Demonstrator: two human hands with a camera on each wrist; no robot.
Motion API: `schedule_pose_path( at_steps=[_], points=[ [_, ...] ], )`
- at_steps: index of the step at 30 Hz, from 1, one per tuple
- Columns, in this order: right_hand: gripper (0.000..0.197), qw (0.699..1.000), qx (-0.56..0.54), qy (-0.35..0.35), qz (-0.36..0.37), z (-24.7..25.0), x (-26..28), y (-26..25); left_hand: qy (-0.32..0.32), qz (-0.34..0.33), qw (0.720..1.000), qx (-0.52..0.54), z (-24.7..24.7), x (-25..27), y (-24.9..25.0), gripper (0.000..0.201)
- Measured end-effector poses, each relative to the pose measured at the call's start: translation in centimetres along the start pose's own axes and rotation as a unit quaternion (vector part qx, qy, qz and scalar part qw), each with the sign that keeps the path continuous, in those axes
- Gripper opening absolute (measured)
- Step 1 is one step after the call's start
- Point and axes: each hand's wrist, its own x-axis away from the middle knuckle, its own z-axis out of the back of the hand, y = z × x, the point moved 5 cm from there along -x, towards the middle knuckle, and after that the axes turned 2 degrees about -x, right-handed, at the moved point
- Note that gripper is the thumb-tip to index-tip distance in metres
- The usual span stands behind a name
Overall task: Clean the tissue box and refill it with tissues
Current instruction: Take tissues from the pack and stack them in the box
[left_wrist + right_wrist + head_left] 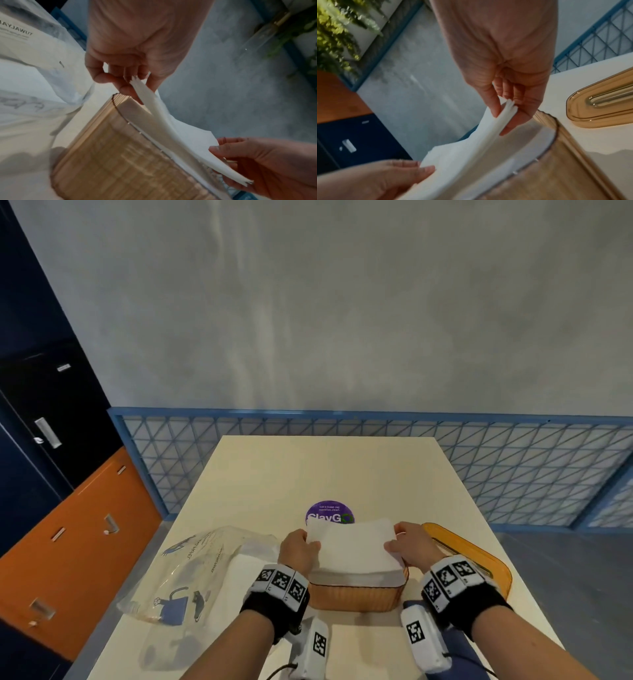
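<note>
While my left hand [298, 549] pinches the left end of the stack of tissues [354, 546] between thumb and curled fingers, the white sheets sag in the middle over the tissue box [356, 594]. The box is amber, see-through plastic with ribbed walls and rounded corners, standing open on the cream table [308, 470] in front of me, more tissues already inside up to its rim. My right hand [407, 544] pinches the stack's right end the same way. The box's amber lid [479, 559] lies on the table just right of it.
</note>
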Motion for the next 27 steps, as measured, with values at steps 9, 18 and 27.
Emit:
schedule_pose_path(
  at_steps=[9, 18, 27],
  points=[
    [0.044, 0.986, 0.152, 0.054, 0.044, -1.1, 0.4, 0.8, -0.015, -0.01, 0.988, -0.156, -1.6, -0.1, -0.5, 0.026],
    [0.058, 0.967, 0.214, 0.089, 0.103, -1.8, 1.2, 1.0, 0.066, -0.114, 0.946, -0.295, -1.7, 0.5, 0.2, 0.061],
    [0.066, 0.895, 0.355, 0.15, 0.222, -2.8, 2.1, 0.4, -0.054, -0.323, 0.852, -0.408, -2.8, 1.5, 0.9, 0.041]
  ],
)
